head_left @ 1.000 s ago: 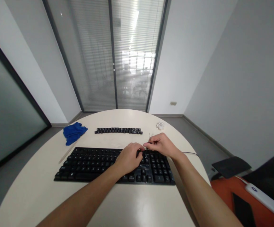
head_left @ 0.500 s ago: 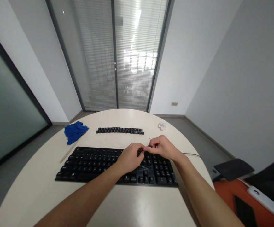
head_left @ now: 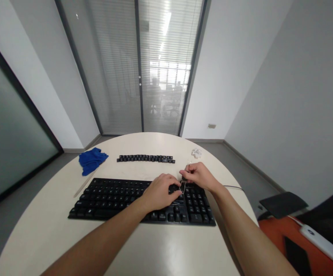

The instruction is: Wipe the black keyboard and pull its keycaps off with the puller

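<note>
A black keyboard (head_left: 109,196) lies on the round table, with both hands over its right part. My right hand (head_left: 197,175) is closed around the dark handle of a wire keycap puller (head_left: 183,186), whose thin metal loops point down toward the keys. Some wire also sticks up above the fingers. My left hand (head_left: 162,191) rests over the keys, its thumb and forefinger apart on either side of the wire ends. Whether those fingertips touch the wire is too small to tell. Loose black keycaps (head_left: 146,158) stand in two rows behind the keyboard.
A blue cloth (head_left: 92,161) lies at the table's left, beside a thin pale stick (head_left: 84,184). Crumpled white tissue (head_left: 196,153) sits at the far right. The keyboard's cable (head_left: 233,187) runs off the right edge, near an orange chair seat (head_left: 278,237).
My right hand has moved slightly up and right, bringing the keycap puller's wire loops into view. My left thumb and forefinger, close together before, have parted.
</note>
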Available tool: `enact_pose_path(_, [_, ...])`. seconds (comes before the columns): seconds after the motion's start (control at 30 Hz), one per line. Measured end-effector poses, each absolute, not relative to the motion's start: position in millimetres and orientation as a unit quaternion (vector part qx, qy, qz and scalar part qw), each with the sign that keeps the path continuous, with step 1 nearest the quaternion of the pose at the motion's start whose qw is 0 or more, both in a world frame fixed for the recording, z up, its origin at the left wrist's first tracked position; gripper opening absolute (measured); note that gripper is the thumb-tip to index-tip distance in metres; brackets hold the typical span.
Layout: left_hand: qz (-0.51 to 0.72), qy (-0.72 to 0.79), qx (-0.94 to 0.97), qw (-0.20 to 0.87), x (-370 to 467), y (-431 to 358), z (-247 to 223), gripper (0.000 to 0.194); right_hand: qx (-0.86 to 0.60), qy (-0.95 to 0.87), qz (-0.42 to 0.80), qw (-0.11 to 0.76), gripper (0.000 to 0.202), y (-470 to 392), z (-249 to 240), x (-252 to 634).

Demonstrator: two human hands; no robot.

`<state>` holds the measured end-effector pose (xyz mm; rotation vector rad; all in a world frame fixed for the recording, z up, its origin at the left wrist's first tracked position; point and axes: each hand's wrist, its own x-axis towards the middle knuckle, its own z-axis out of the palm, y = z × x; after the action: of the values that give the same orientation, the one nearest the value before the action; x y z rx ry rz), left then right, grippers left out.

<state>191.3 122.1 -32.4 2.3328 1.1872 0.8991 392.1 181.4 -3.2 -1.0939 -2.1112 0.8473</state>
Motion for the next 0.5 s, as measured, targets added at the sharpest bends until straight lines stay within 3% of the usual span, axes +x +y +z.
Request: enact_pose_path(0.5, [0.298,0.420,0.836,0.189,191.4,122.8,-28.9,0.023,-0.344,-0.856,0.262,0.283,0.044,172.9,2.8,386.2])
